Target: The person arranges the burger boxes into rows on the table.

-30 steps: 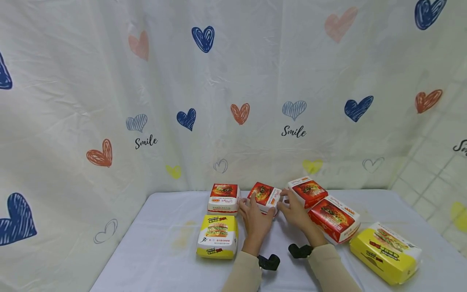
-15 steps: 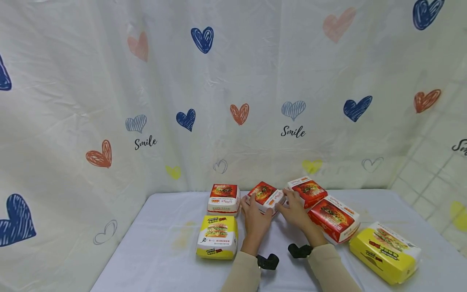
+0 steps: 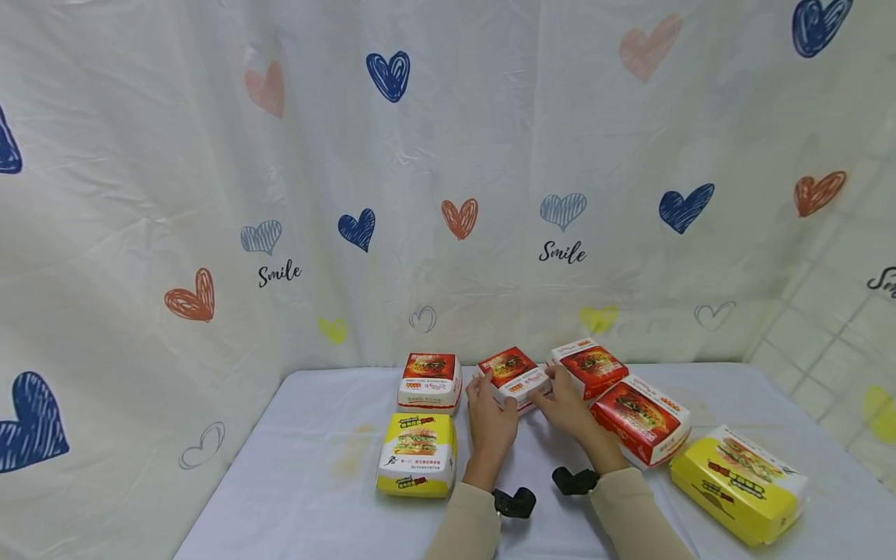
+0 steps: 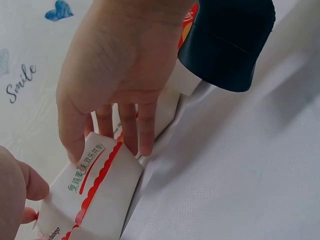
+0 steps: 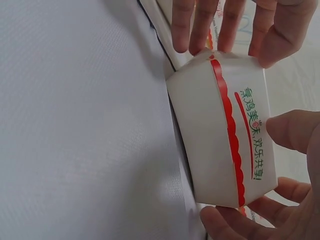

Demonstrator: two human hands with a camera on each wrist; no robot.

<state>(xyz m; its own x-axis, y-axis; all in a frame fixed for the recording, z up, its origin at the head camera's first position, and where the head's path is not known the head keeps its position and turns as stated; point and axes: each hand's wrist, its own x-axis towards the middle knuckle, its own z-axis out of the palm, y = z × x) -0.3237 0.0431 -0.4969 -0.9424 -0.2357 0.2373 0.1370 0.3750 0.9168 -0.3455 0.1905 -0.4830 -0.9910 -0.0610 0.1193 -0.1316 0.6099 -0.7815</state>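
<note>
Both hands hold a small red-and-white burger box (image 3: 516,373) with a burger picture on its lid, at the back middle of the table. My left hand (image 3: 492,416) is at its left side, thumb at the front edge and fingers along the end. From the right, my right hand (image 3: 565,406) grips the other end. In the right wrist view, the right thumb presses the white front face of the box (image 5: 225,130), with fingers curled round its end. The box's front face, with green lettering and a red scalloped line, also shows in the left wrist view.
Left of the hands stand another red-and-white box (image 3: 429,383) and a yellow box (image 3: 417,455) in front of it. To the right, two red boxes, one behind (image 3: 591,367) and one nearer (image 3: 640,420), lead to a yellow box (image 3: 742,484). A heart-print curtain (image 3: 490,155) hangs behind.
Between the hands, the box has turned clockwise as seen from above, its white lid panel swinging from the right toward the near side. The other boxes stay in place.
</note>
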